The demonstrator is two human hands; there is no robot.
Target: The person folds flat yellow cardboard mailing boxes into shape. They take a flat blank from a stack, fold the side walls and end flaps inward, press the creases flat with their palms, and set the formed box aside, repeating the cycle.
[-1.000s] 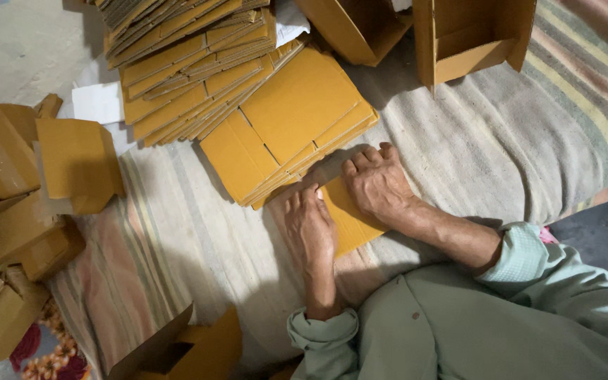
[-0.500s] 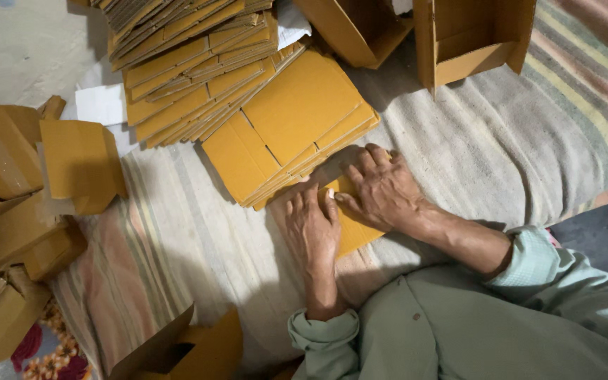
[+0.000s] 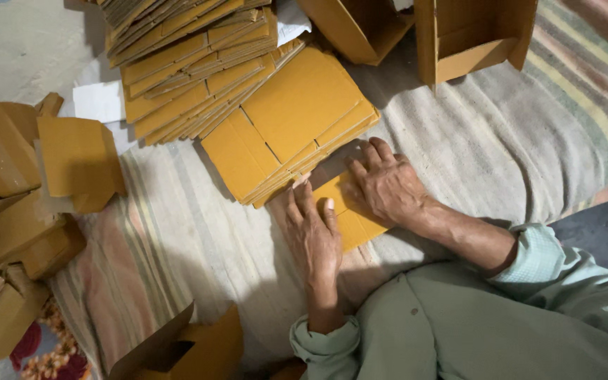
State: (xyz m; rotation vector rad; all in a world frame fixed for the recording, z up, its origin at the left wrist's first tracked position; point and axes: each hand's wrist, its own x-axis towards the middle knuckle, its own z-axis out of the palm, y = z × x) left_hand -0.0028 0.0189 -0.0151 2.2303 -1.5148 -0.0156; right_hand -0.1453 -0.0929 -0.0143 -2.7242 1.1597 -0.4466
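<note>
Both hands pressed palm-down, fingers spread, gripping nothing: left hand (image 3: pixel 314 236) and right hand (image 3: pixel 386 184) flatten a yellow cardboard blank (image 3: pixel 350 219) on the striped blanket (image 3: pixel 473 148), just beside the fanned stack of flat blanks (image 3: pixel 286 127), apparently to hold it steady.

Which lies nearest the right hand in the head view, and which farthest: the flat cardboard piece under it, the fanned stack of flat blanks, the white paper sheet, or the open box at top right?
1. Flat cardboard piece, directly under the right hand.
2. Stack of flat blanks, just above-left.
3. Open box, up at the top right.
4. White paper sheet, far left.
</note>
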